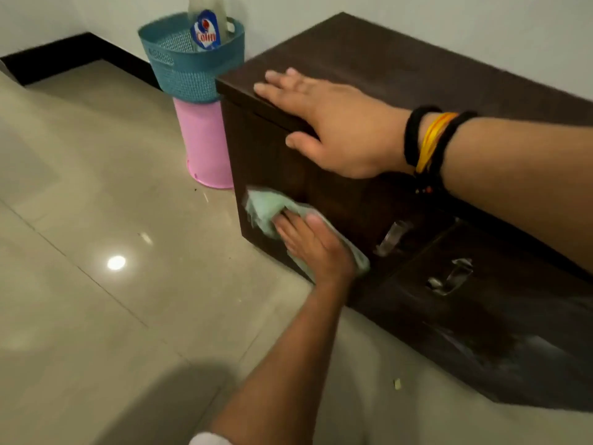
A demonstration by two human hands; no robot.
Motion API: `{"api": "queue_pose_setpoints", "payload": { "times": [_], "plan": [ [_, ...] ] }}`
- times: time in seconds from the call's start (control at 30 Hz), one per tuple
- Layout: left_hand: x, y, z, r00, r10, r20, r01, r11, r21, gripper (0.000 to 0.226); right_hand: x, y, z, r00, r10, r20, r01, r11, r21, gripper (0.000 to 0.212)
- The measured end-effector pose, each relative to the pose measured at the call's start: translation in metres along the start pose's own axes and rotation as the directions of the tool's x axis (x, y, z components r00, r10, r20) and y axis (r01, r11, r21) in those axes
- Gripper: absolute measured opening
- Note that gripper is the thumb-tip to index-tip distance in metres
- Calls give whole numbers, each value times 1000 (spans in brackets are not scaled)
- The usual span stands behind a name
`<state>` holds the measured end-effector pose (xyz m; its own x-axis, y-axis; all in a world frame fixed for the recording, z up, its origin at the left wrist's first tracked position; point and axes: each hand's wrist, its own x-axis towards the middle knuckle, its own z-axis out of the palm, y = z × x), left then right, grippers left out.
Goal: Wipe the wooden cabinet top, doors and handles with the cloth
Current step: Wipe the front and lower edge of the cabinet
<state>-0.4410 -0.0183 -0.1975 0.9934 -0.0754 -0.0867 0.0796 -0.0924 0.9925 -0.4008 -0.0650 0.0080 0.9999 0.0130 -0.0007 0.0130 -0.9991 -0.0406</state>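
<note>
Door-wiping step in hand. Left hand [313, 248], fingers straight and together, presses cloth [266, 208] flat on leftmost door [276, 175], near cabinet's [401, 75] left front corner. Right hand [324, 123] rests on top's front edge, fingers slightly spread. Cloth bunched; long axis seemingly slants down-right. Next: sweep right toward handles [393, 237], still unwiped probably.

Left of the cabinet [401, 59] the tiled floor [80, 220] lies open, except at its far corner, where a teal basket [189, 69] on a pink bin [207, 146] stands just beside it.
</note>
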Motion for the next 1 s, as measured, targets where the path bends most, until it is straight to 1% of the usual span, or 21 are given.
{"api": "queue_pose_setpoints", "payload": {
  "times": [0.07,0.1,0.13,0.2,0.27,0.3,0.33,0.37,0.4,0.47,0.5,0.53,0.6,0.63,0.67,0.73,0.8,0.87,0.9,0.97,1.0],
  "plan": [
    [32,-19,-2,996,-7,-92,9,1000,26,66,0,-2,2,1000,2,-5,-2,1000,3,69],
    [34,-26,-3,992,-69,-103,76,995,60,69,0,-2,2,1000,0,-3,0,1000,2,69],
    [22,-28,-8,989,-134,-67,136,990,37,73,0,-2,1,1000,-2,4,2,1000,-2,69],
    [-31,-38,3,993,-114,-19,115,985,128,68,-1,0,-2,1000,-4,22,4,1000,-10,70],
    [-77,-22,16,976,-217,12,216,976,40,80,-3,1,-2,1000,-5,28,6,1000,-9,71],
    [-83,-14,19,971,-231,57,232,973,-4,80,-5,1,-2,1000,-8,25,8,1000,-7,71],
    [-76,-16,18,972,-205,112,212,976,-50,68,-7,2,-2,1000,-9,25,9,1000,-3,71],
    [-55,-32,19,976,-204,76,209,975,-75,59,-10,2,-2,1000,-11,28,11,1000,-1,70],
    [-29,-45,18,970,-238,56,244,961,-129,55,-15,3,-2,999,-9,38,9,1000,0,70],
    [13,-68,17,938,-335,-95,320,936,-146,56,-21,5,-3,998,-12,56,12,1000,4,70],
    [17,-70,12,913,-390,-118,377,919,-118,58,-23,6,-3,998,-20,58,20,1000,3,70],
    [4,-66,8,900,-429,-79,420,901,-113,62,-24,7,-3,998,-28,56,28,1000,-1,71],
    [-45,-48,11,914,-398,83,403,913,-58,69,-23,9,-4,998,-35,48,36,999,-5,70],
    [-67,-38,13,918,-373,133,380,924,-34,66,-24,9,-5,998,-34,52,34,999,2,69],
    [-69,-30,13,940,-323,108,329,943,-45,60,-24,10,-4,998,-34,53,33,999,10,69],
    [-4,-23,8,987,-157,-24,154,984,-89,53,-24,9,-3,999,-33,36,33,999,17,67],
    [67,-22,-9,981,-117,-154,110,993,-53,56,-23,7,-1,999,-31,11,31,999,12,65],
    [101,-32,-16,960,-204,-191,182,975,-124,57,-23,6,-1,1000,-31,3,31,1000,0,65],
    [93,-31,-19,938,-293,-185,259,948,-187,56,-23,6,-1,999,-34,9,34,999,-11,66],
    [43,-27,-10,885,-455,-98,432,881,-195,57,-23,5,-3,999,-36,24,36,999,-19,65],
    [19,-22,-4,885,-463,-56,447,876,-183,59,-22,5,-3,999,-33,28,34,999,-13,65]
  ]
}}
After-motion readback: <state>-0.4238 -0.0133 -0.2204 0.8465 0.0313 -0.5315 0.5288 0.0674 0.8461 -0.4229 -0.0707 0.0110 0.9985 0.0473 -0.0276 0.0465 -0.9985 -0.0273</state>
